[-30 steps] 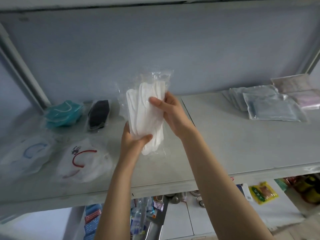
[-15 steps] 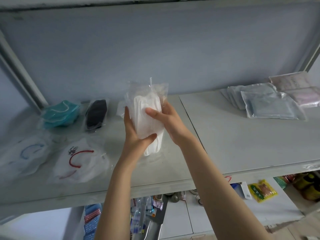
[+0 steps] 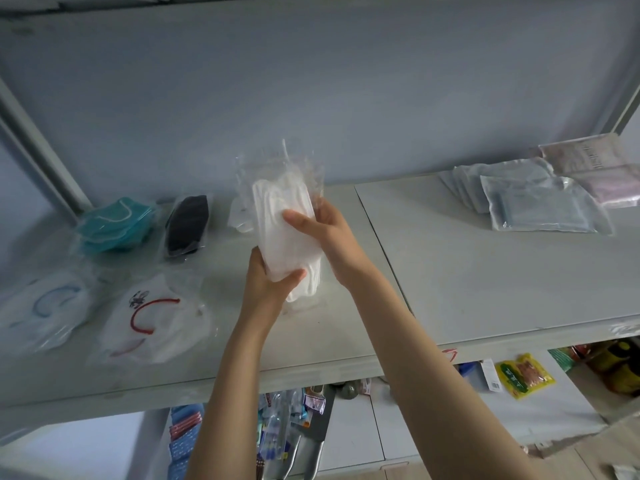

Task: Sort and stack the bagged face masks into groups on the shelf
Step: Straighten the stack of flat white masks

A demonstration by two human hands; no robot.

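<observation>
Both hands hold a clear bag of white masks upright above the middle of the grey shelf. My left hand grips its lower end from the left. My right hand presses its right side, thumb across the front. On the shelf's left lie a teal mask bag, a black mask bag, a white bag with a blue strap and a white bag with a red strap. Another white bag lies partly hidden behind the held one.
At the shelf's right end sit a stack of grey-blue flat mask bags and pinkish bags. A slanted metal post stands at the left, another at the far right. A lower shelf holds snack packets and small goods.
The held bag has tilted a little, its top leaning left, and dropped slightly towards the shelf. My left hand has slid down to its lower end. The items on the shelf have not moved.
</observation>
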